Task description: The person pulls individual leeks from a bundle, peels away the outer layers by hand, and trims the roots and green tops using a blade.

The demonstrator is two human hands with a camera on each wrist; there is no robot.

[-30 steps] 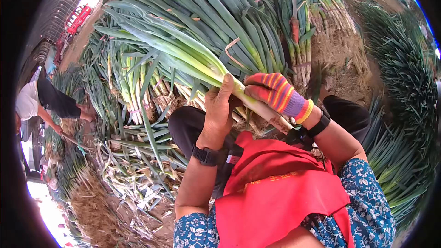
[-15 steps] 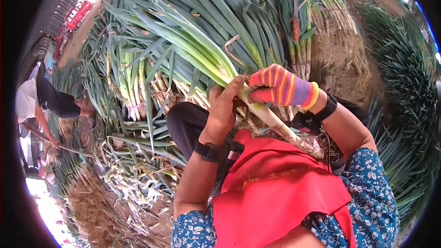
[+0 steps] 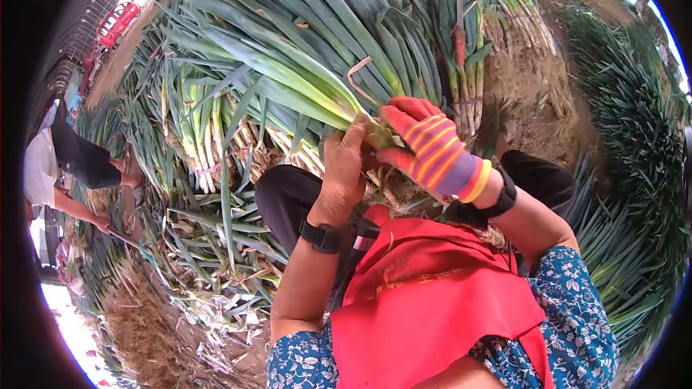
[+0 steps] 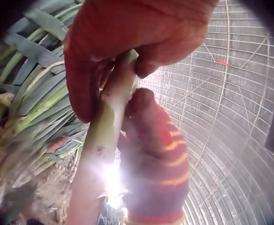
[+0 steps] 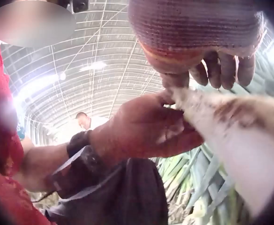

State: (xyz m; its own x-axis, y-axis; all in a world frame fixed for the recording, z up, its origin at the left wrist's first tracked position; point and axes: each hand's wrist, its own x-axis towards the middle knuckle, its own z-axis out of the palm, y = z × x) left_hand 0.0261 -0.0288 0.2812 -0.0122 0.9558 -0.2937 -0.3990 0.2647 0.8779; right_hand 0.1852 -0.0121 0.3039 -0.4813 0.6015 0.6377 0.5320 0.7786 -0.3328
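Observation:
A single thick leek (image 3: 324,94) slants in front of me, its green leaves fanning toward the upper left. My bare left hand (image 3: 344,162) grips it where the leaves meet the stalk, thumb on top. Over the upper stalk is my right hand (image 3: 432,145), in a striped glove, and it hides much of the pale part in the head view. The left wrist view shows the pale stalk (image 4: 92,164) with the gloved thumb close beside it. In the right wrist view the gloved thumb and forefinger pinch at the stalk (image 5: 249,150), while the other fingers hang loosely.
A large heap of leeks (image 3: 375,21) lies just ahead. Tied bundles (image 3: 209,133) stand left, others (image 3: 472,94) right, one with a red-handled tool (image 3: 459,47). Leaf scraps (image 3: 223,317) litter the ground at lower left. Another person (image 3: 79,151) works at the left with a long-handled tool.
My right hand has come up over the stalk with its fingers spread wider than before. The root end has dropped out of sight behind the glove; my left hand keeps its grip.

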